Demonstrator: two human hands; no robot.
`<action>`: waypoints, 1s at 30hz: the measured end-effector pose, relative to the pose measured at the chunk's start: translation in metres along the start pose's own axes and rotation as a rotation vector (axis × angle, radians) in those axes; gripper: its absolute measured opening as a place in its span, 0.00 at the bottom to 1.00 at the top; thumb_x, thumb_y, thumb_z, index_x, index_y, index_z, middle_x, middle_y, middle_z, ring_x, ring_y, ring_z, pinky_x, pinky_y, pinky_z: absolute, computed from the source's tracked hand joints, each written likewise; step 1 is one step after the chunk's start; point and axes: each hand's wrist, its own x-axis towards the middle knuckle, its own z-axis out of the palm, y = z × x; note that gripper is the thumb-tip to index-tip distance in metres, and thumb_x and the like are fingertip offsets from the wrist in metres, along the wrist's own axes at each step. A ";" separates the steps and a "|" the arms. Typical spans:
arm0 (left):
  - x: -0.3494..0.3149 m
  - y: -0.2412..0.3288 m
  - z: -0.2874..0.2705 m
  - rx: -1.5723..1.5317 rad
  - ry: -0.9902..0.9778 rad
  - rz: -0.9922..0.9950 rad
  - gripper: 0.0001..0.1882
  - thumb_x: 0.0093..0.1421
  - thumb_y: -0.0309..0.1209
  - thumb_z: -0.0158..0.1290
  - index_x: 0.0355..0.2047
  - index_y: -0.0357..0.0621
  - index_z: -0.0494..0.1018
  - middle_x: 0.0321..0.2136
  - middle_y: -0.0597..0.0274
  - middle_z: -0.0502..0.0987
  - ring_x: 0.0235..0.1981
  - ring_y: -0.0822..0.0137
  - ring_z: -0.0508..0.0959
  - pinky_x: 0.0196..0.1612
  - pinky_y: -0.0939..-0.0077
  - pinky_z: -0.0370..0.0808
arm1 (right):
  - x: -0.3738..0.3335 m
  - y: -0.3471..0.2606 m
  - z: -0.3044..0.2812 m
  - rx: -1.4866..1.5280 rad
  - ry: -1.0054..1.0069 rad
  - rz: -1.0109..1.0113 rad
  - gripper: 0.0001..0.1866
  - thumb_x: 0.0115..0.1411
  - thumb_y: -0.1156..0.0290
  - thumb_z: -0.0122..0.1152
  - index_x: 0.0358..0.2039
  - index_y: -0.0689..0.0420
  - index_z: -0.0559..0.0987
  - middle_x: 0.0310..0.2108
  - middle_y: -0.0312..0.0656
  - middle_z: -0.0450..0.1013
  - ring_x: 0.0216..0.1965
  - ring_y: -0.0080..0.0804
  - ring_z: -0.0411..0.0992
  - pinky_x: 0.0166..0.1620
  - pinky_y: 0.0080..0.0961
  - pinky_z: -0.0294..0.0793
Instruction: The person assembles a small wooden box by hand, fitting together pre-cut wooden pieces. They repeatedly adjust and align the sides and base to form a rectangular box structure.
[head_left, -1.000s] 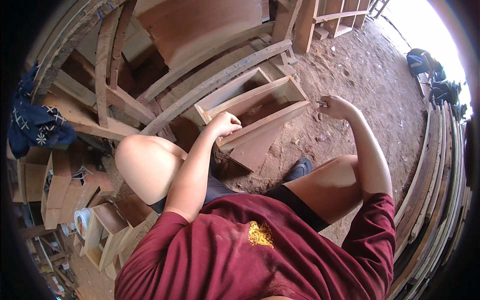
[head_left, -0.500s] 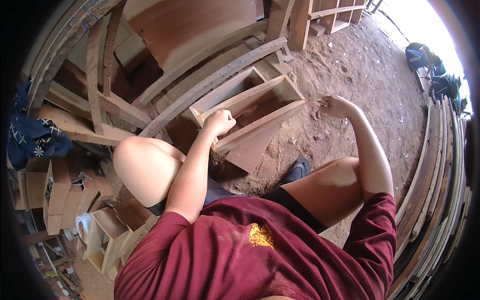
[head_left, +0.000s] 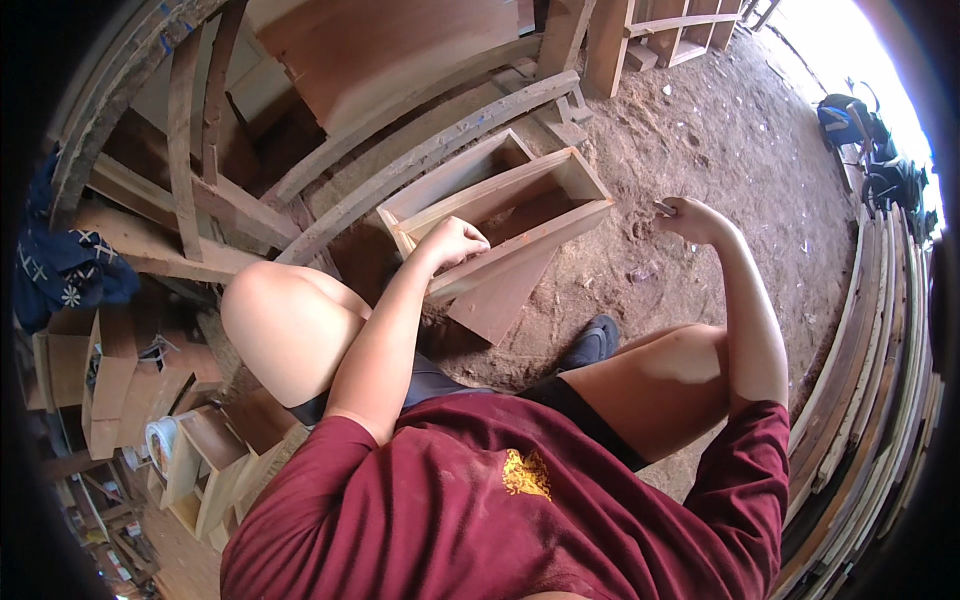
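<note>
In front of me a long open-topped wooden box (head_left: pixel 530 240), shaped like a drawer, lies slantwise over the dirt. My left hand (head_left: pixel 453 243) is over its near left end, thumb and fingers drawn together in a pinch. Whatever may be between those fingertips is too small to see. Off the box's right end, my right hand (head_left: pixel 690 220) is closed in the air. A small dark object sticks out of its fingertips, its kind unclear. Behind the first box sits a second wooden box (head_left: pixel 425 193), and a flat wooden board (head_left: pixel 500 305) pokes out beneath.
A long timber beam (head_left: pixel 430 160) runs behind the boxes, with framing and a large panel (head_left: pixel 390 60) beyond. Stacked wooden strips (head_left: pixel 860 400) line the right side. At left are small wooden cases (head_left: pixel 205 455), a white tub (head_left: pixel 160 440) and dark cloth (head_left: pixel 75 265). Bags (head_left: pixel 850 120) lie far right.
My left hand has shifted a little right along the box, its fingers reaching further out. The right hand has moved slightly right and down, and the dark object at its fingertips shows more clearly.
</note>
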 end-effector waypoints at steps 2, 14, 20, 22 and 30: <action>0.005 -0.002 0.004 0.046 -0.012 0.030 0.09 0.52 0.34 0.61 0.32 0.45 0.83 0.20 0.64 0.79 0.17 0.76 0.71 0.23 0.76 0.71 | -0.003 -0.004 0.000 0.020 -0.012 0.001 0.38 0.58 0.46 0.56 0.62 0.58 0.64 0.56 0.53 0.68 0.56 0.44 0.69 0.57 0.36 0.68; 0.008 0.007 0.014 0.436 0.187 0.269 0.11 0.55 0.35 0.52 0.27 0.40 0.77 0.22 0.58 0.79 0.23 0.68 0.77 0.29 0.72 0.74 | 0.021 0.017 0.016 0.062 0.070 -0.033 0.33 0.59 0.47 0.59 0.55 0.61 0.70 0.45 0.51 0.76 0.42 0.36 0.75 0.46 0.32 0.73; 0.022 0.015 0.007 0.024 0.037 0.013 0.11 0.54 0.38 0.57 0.29 0.42 0.79 0.21 0.63 0.77 0.21 0.73 0.75 0.26 0.74 0.72 | 0.021 0.012 0.019 0.046 0.044 0.019 0.31 0.59 0.46 0.58 0.53 0.59 0.72 0.42 0.49 0.77 0.40 0.35 0.74 0.46 0.31 0.72; 0.027 0.015 0.010 -0.020 -0.090 0.019 0.12 0.52 0.39 0.62 0.32 0.44 0.82 0.22 0.67 0.78 0.21 0.75 0.74 0.26 0.76 0.72 | 0.028 0.028 0.027 0.047 0.094 -0.018 0.30 0.59 0.47 0.58 0.52 0.59 0.73 0.39 0.47 0.77 0.36 0.32 0.72 0.43 0.31 0.72; 0.033 0.019 0.013 0.169 -0.088 0.172 0.11 0.53 0.36 0.59 0.33 0.43 0.81 0.30 0.55 0.81 0.27 0.64 0.79 0.33 0.68 0.76 | 0.046 0.028 0.032 0.036 -0.019 0.025 0.26 0.60 0.50 0.58 0.49 0.59 0.74 0.31 0.44 0.75 0.31 0.29 0.68 0.40 0.30 0.70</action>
